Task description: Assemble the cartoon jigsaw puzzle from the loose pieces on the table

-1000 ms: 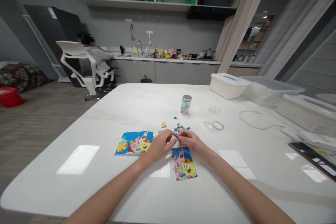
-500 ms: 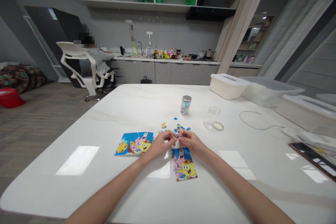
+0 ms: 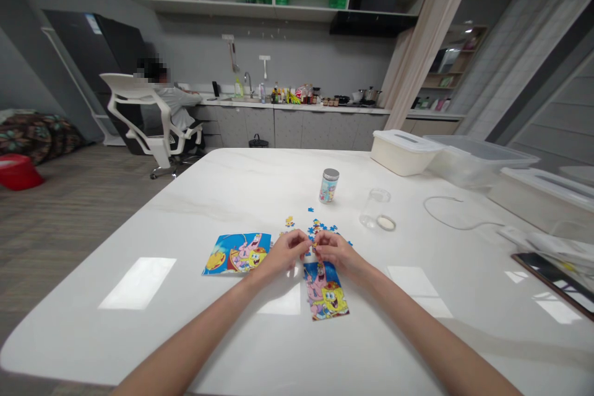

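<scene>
My left hand [image 3: 291,249] and my right hand [image 3: 338,250] meet fingertip to fingertip, each closed in a pinch on small jigsaw puzzle pieces [image 3: 314,246] that the fingers partly cover. Just below them lies a joined puzzle section [image 3: 327,292] with a yellow and a pink cartoon figure on blue. A loose pile of puzzle pieces [image 3: 317,224] spreads behind my hands, and a single blue piece [image 3: 310,210] lies farther back. Left of my left hand is a picture sheet [image 3: 236,253] with the same figures, its right edge close to my wrist.
Behind the pieces stands a printed jar [image 3: 329,187] with a metal lid. A clear jar [image 3: 374,209] and a round lid [image 3: 386,223] are to its right. Storage boxes [image 3: 403,153], a cable [image 3: 445,223] and a phone [image 3: 552,278] line the table's right side. A person sits in a white chair [image 3: 139,96].
My hands have shifted very slightly, with the right fingers turned a little and more of the pieces between them showing. The joined section and the jars stay put.
</scene>
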`<state>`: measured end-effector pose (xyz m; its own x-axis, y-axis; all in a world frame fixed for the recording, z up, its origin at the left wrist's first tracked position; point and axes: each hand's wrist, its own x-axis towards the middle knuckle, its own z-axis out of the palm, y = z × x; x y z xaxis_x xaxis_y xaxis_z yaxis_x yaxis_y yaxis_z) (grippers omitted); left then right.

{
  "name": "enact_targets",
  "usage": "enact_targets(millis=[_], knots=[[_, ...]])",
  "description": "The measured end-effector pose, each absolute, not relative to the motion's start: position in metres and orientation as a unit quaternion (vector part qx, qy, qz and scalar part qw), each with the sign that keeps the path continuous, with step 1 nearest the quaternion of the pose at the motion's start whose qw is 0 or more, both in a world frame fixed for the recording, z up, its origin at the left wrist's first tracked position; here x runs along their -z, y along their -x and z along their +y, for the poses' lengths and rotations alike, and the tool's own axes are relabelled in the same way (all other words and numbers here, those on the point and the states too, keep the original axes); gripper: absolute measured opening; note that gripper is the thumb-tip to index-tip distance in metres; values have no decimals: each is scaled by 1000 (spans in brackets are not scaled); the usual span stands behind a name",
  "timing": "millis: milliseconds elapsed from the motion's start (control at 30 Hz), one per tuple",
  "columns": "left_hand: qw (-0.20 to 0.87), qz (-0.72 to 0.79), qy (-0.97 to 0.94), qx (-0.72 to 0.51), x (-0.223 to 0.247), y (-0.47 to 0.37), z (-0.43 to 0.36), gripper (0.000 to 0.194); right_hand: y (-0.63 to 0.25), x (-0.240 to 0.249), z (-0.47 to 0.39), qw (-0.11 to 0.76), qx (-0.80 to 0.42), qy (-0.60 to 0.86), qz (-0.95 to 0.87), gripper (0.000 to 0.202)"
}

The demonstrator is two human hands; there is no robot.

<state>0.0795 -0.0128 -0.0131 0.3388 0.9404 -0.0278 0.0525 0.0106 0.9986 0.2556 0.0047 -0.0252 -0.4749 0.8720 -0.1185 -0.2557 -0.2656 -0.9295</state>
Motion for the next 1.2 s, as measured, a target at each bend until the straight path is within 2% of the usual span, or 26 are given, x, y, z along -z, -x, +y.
enact_targets(millis=[500,700,1200], knots=[[587,425,-558,-403,12,-80,-14,35,-257,25,5,386,-719,328,-477,28],[583,419,-550,-426,14,-80,-13,39,-257,25,5,382,-732,320,-464,26],[573,383,-558,-461,17,-78,-11,31,-255,35,4,371,-725,316,-487,42]])
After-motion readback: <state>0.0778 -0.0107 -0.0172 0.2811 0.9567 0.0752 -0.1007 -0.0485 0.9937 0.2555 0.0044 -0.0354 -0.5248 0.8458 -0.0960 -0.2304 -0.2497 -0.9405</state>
